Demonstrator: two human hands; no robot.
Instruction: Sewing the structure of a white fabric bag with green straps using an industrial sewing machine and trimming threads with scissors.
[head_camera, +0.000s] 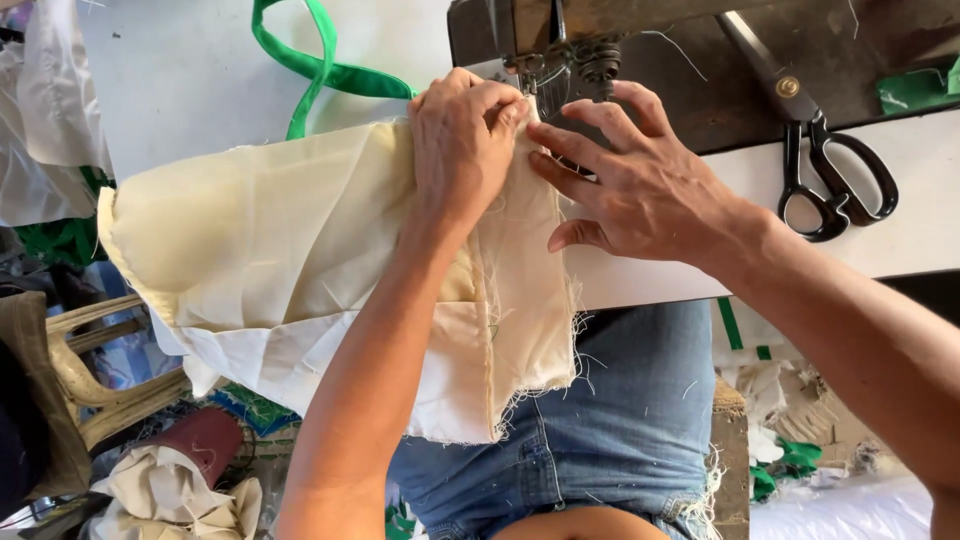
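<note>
Both forearms come up from the bottom edge, the left one rising steeply from about 6 o'clock and the right slanting in from 4 o'clock. The left hand (462, 140) is knuckles up, fingers curled tight and pinching the top edge of the pale cream cotton fabric piece with frayed edges (300, 270) right by the metal presser foot of the sewing machine (560, 75). The right hand (640, 185) lies flatter, fingers spread fairly wide, fingertips pressing the cloth's right strip down, not gripping anything. The cloth runs from the needle at 12 o'clock down toward the blue denim lap (620, 420), with its bulk fanning out to 9 o'clock. Black-handled tailor's scissors (815, 150) sit at 2 o'clock, well apart, and a green fabric strap (320, 70) loops at 11 o'clock.
</note>
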